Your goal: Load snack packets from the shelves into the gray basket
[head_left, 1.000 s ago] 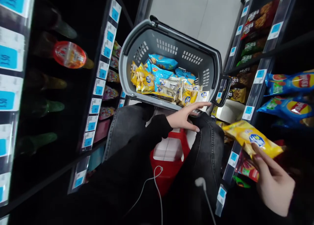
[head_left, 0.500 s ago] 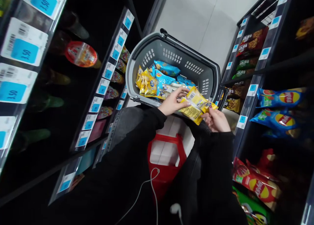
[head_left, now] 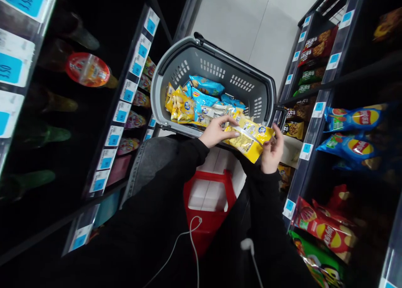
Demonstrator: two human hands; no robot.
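Over the near rim of a grey shopping basket, my left hand pinches a yellow snack bag between thumb and fingers. The bag's printed back seam faces up. At its right end, my right hand grips the edge, with the index finger stretched along it. Inside the basket lie several yellow snack bags on the left, blue snack bags behind them, and a pale bag near the front. The left fingertips partly cover the bags beneath.
Dark shelves with price tags stand on the left, holding packaged snacks. The right shelves hold blue chip bags and red chip bags. Below my hands is a red stool; a white earphone cord hangs over it.
The right hand has shifted its grip on the yellow bag, its index finger now straighter. The bag lies flatter and more spread out. The whole view has shifted slightly.
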